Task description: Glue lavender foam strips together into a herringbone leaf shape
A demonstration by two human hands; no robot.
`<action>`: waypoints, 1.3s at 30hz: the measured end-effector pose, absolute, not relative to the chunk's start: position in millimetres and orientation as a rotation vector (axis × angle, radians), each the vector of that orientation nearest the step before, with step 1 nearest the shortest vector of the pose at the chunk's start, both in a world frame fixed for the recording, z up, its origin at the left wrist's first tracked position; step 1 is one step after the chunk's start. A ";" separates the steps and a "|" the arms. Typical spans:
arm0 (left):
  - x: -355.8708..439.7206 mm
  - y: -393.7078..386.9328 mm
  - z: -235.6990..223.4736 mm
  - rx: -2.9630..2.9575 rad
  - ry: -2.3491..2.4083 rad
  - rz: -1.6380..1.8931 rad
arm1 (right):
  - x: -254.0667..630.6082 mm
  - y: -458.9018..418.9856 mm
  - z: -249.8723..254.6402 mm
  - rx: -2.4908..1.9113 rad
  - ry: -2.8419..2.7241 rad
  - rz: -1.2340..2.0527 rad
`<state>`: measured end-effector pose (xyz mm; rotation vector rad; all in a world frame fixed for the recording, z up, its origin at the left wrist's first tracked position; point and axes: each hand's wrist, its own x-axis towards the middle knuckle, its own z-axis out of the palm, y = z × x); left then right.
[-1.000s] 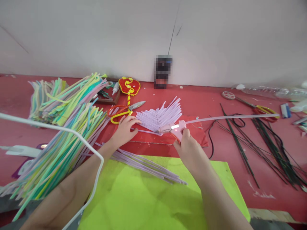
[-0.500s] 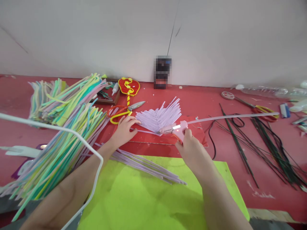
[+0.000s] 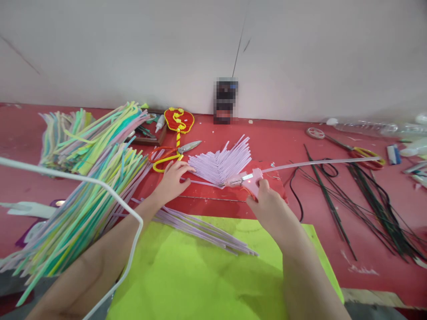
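Note:
A leaf-shaped piece made of lilac pipe cleaners lies on the red table, its two slanted sides meeting in a V. At its left edge is my left hand, fingertips on the piece and thumb bent toward them. A single lilac pipe cleaner runs from this hand along the lower left edge to the bottom point. My right hand grips a pink glue gun, its nozzle at that bottom point. A long translucent glue stick sticks out of the gun's back.
Multicoloured pipe cleaners are heaped at left, crossed by a white cable. Red-and-yellow scissors lie beyond my left hand. Loose lilac pipe cleaners rest on a lime-green sheet. Dark green stems lie at right.
My right hand and the back of the glue gun have shifted slightly to the right, with the nozzle still at the bottom point. My left hand has hardly moved.

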<state>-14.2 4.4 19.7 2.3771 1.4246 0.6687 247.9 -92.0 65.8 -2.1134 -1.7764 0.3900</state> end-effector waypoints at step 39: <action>-16.0 4.2 16.9 2.349 1.417 0.691 | 208.3 -48.8 16.5 -1.537 -1.785 0.619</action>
